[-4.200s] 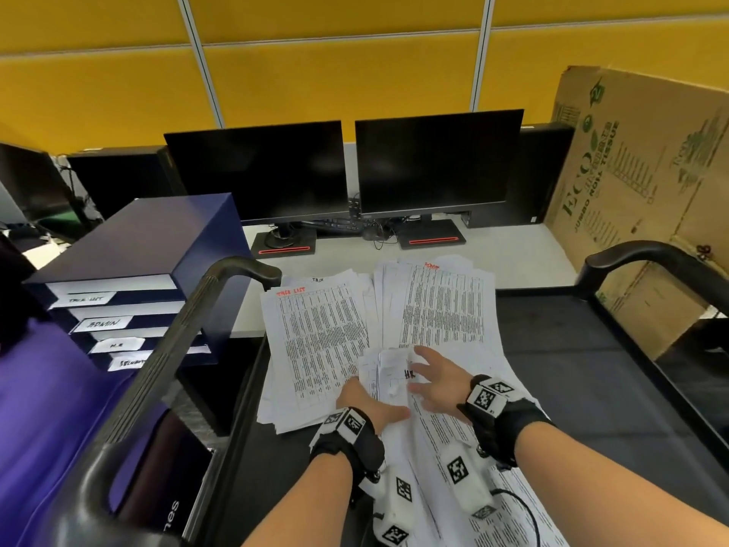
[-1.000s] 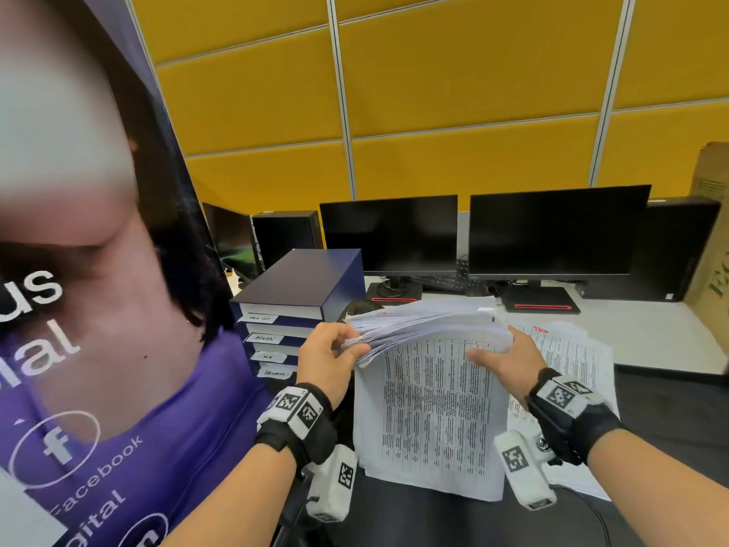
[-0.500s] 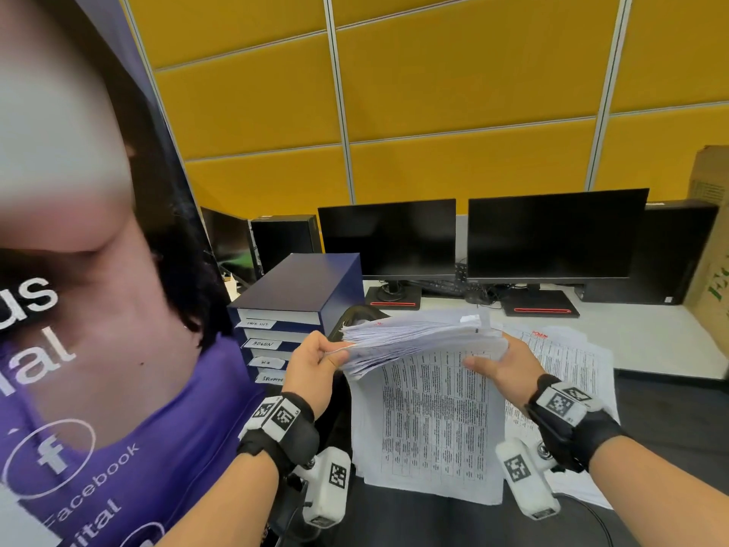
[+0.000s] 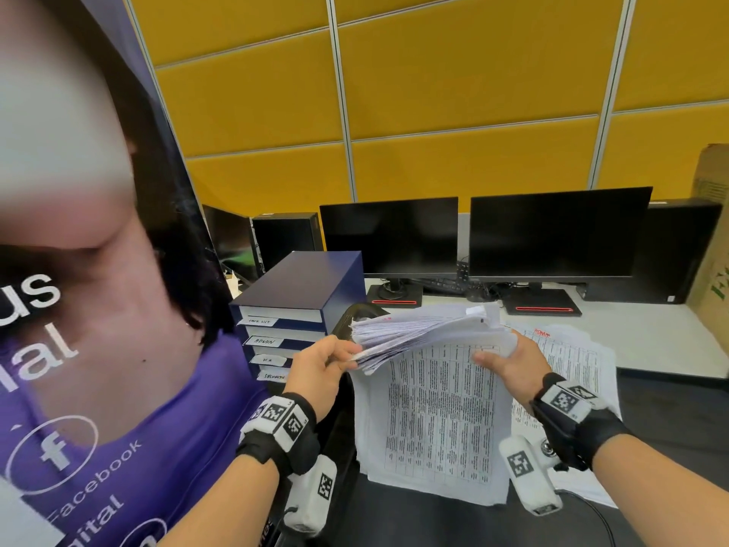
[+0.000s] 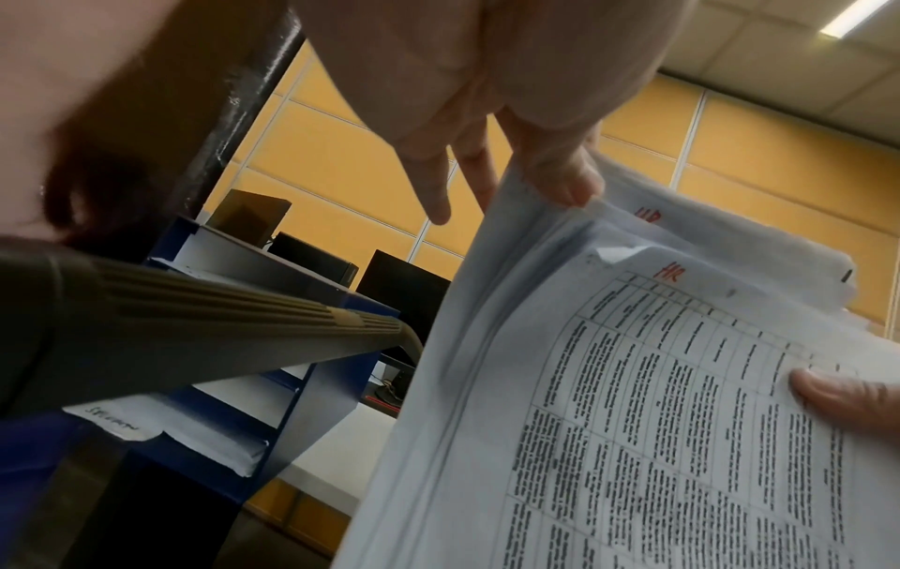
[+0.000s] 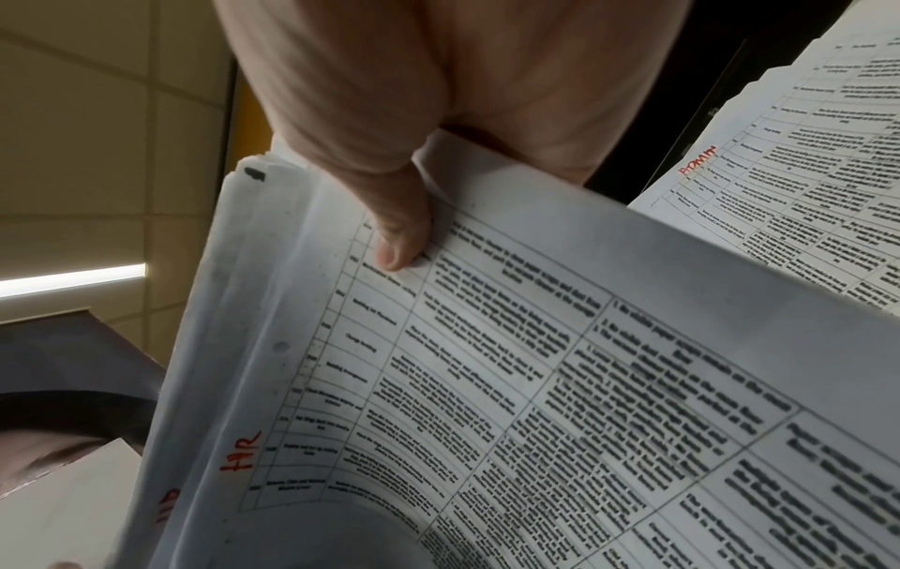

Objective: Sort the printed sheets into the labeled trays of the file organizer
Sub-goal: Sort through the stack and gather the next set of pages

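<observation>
Both my hands hold up a thick stack of printed sheets (image 4: 426, 329) marked "HR" in red (image 5: 669, 271) (image 6: 241, 450). My left hand (image 4: 327, 359) pinches its left edge, thumb on the sheets (image 5: 565, 181). My right hand (image 4: 509, 361) grips its right edge, thumb across the printed table (image 6: 399, 235). The blue file organizer (image 4: 303, 294) stands just left of the stack, its white tray labels (image 4: 268, 341) facing me. Two more piles of sheets lie below: one (image 4: 438, 420) under the stack, one marked "ADMIN" (image 4: 568, 357) to the right.
A purple printed banner (image 4: 98, 349) fills the left side. A black chair armrest (image 5: 194, 327) runs between me and the organizer. Two dark monitors (image 4: 394, 234) stand on the white desk (image 4: 651, 337) at the back. A cardboard box (image 4: 714, 250) leans at the right.
Since 4.2 s ago my hands have gathered the HR stack off the pile and lifted it. Over the last second it has drifted slightly left, toward the organizer.
</observation>
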